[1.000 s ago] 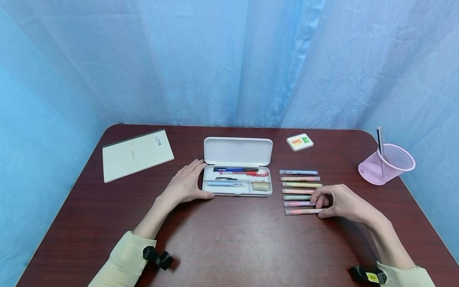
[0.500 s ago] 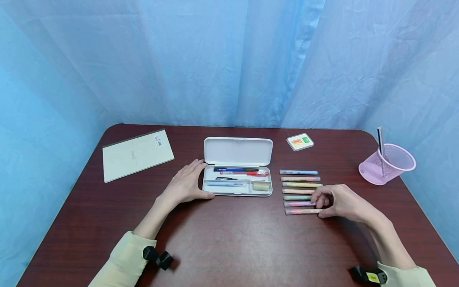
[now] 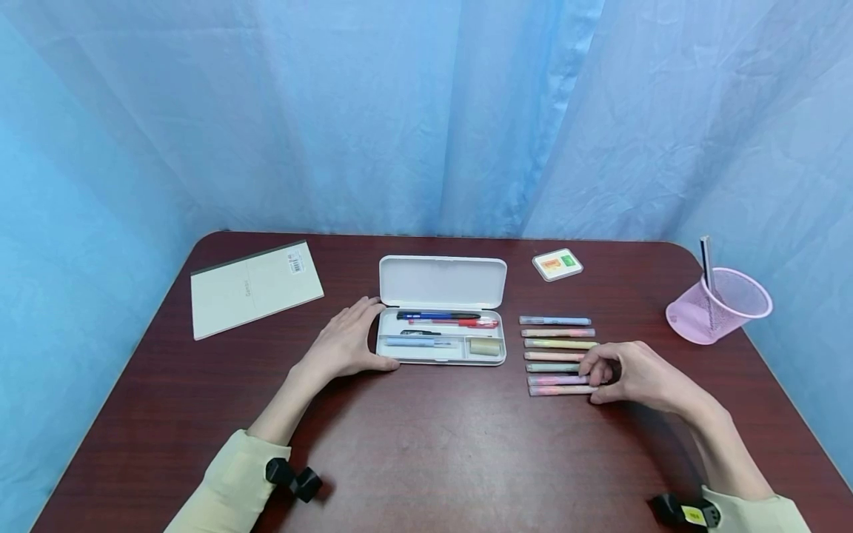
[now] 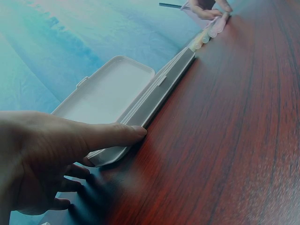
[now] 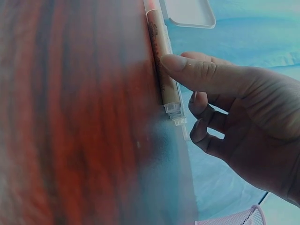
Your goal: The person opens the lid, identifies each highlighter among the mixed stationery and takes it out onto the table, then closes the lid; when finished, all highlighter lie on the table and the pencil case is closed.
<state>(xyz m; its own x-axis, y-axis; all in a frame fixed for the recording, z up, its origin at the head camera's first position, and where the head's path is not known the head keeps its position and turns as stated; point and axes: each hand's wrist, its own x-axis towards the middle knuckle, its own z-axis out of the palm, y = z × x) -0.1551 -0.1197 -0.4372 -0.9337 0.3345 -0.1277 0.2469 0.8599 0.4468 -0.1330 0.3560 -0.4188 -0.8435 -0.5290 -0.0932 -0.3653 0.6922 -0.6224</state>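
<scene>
A white pencil case (image 3: 442,355) lies with its lid up, holding a blue pen (image 3: 436,315), a red pen (image 3: 476,322), a light-blue pen (image 3: 420,341) and a beige block (image 3: 484,346). My left hand (image 3: 340,342) grips the case's left end, thumb along its front wall; some of its fingers hang free in the left wrist view. To the right lie several pastel marker pens in a stack of rows. My right hand (image 3: 640,377) holds the nearest marker pen (image 5: 161,61), thumb on its near side, other fingers curled over the row. That pen lies against a pink-purple marker pen (image 3: 556,380).
A pale notebook (image 3: 253,289) lies at the back left. Behind the marker pens sits a small clear-cased pack (image 3: 557,263) with orange and green pieces. A pink mesh pen holder (image 3: 693,311) leans at the right, with pens in it. Blue curtains surround the table (image 3: 426,459).
The nearest marker pen has slid slightly away from me, up against the pink-purple one, under my right thumb. My left hand and the pencil case have stayed put.
</scene>
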